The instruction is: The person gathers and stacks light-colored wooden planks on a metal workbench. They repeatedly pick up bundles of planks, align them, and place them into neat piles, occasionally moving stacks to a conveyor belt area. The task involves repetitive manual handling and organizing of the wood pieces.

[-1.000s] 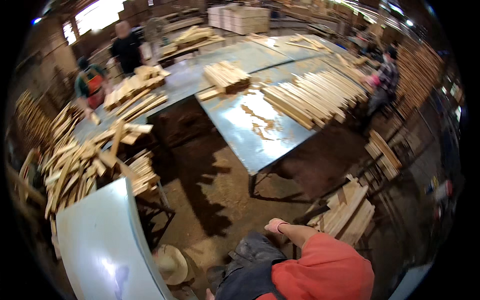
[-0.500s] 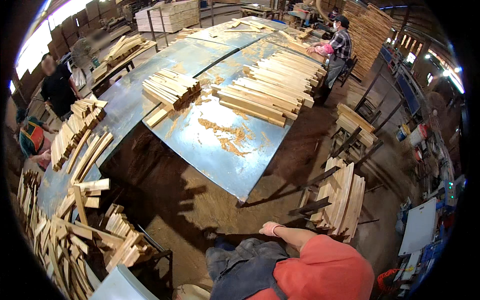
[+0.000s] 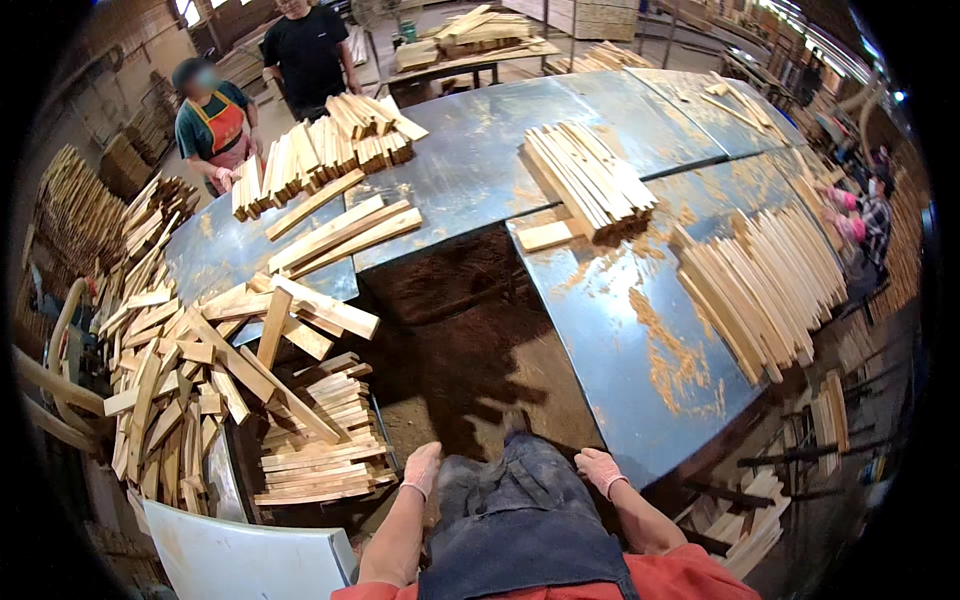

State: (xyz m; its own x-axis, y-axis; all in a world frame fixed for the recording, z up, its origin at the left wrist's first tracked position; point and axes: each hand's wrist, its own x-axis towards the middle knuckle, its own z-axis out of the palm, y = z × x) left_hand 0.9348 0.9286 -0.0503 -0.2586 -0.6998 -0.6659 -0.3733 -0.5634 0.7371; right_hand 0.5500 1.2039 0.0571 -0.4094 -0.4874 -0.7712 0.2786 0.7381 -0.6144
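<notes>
Head view, L to R. Far left: jumbled heap of wood offcuts (image 3: 165, 370) w/ a neater stack of short boards (image 3: 320, 440) below it, just beside a white panel (image 3: 250, 560) at bottom edge. Left hand (image 3: 421, 468) in pale glove, fingers loose, gripping nothing, hanging near the short boards, over dark dusty floor (image 3: 460, 330). Dark apron (image 3: 520, 510) between both hands. Right hand (image 3: 601, 468) also gloved, slack, empty, close to near edge of grey metal table (image 3: 640, 400), not clearly touching. Sawdust (image 3: 665, 350) strewn on that top. Bundle of slats (image 3: 590, 180) mid-table, fanned row of strips (image 3: 765, 290) further right. Two people standing top left behind more planks (image 3: 325, 145).
</notes>
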